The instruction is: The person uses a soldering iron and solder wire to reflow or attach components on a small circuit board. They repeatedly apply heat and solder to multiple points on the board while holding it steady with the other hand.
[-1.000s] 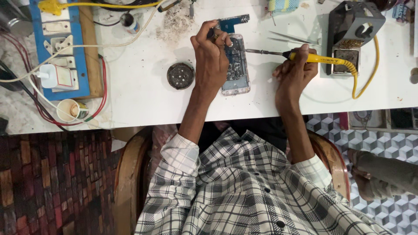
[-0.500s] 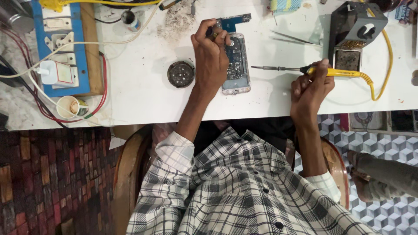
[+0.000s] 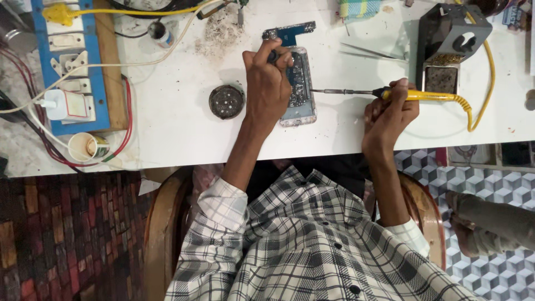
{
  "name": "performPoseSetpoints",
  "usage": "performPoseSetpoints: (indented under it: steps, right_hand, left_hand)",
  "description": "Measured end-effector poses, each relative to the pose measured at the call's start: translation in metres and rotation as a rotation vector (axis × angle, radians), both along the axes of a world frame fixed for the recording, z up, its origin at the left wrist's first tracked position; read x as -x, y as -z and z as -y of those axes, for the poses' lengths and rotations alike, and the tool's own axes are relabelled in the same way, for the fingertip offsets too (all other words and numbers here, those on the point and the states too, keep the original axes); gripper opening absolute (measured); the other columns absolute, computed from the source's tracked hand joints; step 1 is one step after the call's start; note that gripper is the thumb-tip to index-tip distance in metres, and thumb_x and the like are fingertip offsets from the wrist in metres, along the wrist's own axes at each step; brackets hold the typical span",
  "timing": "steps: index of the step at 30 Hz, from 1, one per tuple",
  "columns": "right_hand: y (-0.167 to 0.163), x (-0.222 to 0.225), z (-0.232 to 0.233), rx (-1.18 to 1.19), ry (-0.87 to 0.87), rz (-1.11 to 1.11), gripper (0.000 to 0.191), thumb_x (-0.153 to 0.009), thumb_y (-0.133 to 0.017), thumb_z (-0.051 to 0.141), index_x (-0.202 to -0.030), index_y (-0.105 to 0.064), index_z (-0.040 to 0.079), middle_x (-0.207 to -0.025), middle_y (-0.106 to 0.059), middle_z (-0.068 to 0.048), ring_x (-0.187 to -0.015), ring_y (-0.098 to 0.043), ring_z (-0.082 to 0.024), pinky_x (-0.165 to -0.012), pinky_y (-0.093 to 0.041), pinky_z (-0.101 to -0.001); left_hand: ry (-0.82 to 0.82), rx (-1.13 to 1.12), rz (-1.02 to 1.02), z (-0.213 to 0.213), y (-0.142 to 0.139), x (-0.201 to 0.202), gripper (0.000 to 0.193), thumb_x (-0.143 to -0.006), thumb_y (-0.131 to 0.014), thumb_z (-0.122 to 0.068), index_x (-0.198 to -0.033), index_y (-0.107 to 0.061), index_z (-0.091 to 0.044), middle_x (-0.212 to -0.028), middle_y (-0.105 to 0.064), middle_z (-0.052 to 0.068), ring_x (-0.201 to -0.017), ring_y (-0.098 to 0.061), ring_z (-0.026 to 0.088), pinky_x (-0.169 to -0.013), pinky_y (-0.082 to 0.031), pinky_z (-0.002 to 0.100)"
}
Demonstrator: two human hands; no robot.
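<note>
Right hand (image 3: 390, 111) around yellow soldering iron (image 3: 390, 93) (slim metal tip)

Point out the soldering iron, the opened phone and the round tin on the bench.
soldering iron (image 3: 429, 95), head view, on its yellow handle.
opened phone (image 3: 301, 83), head view, on its exposed inside right of the left hand.
round tin (image 3: 226, 101), head view, on its dark top.

You wear a long-sleeved cotton shirt (image 3: 312, 251) in a white, grey and black check, small dark buttons running down the front placket toward 5 o'clock. Both sleeves are rolled into thick cuffs near the elbows. Your forearms, left hand (image 3: 267, 83) and right hand (image 3: 390, 111) are bare: no rings, watch or gloves visible.
</note>
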State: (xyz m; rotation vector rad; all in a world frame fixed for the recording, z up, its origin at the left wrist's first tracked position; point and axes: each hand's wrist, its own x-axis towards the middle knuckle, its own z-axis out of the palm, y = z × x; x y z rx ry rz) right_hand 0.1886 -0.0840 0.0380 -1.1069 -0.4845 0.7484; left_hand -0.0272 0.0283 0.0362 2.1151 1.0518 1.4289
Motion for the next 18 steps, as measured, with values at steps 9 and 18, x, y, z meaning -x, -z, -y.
performPoseSetpoints:
  steps: [9,18]
  right_hand:
    - [0.003,0.013,-0.009,-0.016,-0.025,0.176,0.032,-0.116,-0.054,0.033,-0.097,-0.046,0.008,-0.069,-0.04,0.001,-0.05,-0.039,-0.008,-0.042,-0.035,-0.0257]
    - [0.005,0.016,-0.011,-0.025,-0.033,0.197,0.033,-0.118,-0.054,0.033,-0.098,-0.046,0.008,-0.071,-0.04,0.001,-0.05,-0.038,-0.008,-0.044,-0.037,-0.0268]
  left_hand:
    - [-0.014,-0.01,0.056,-0.011,0.006,-0.001,0.04,-0.112,-0.048,0.001,-0.145,-0.027,-0.012,-0.097,-0.069,0.0,-0.093,-0.063,0.013,-0.106,-0.032,0.038]
    - [-0.057,-0.081,0.054,-0.014,0.01,0.002,0.043,-0.113,-0.047,0.0,-0.145,-0.024,-0.014,-0.093,-0.066,-0.004,-0.087,-0.063,0.011,-0.103,-0.029,0.041]
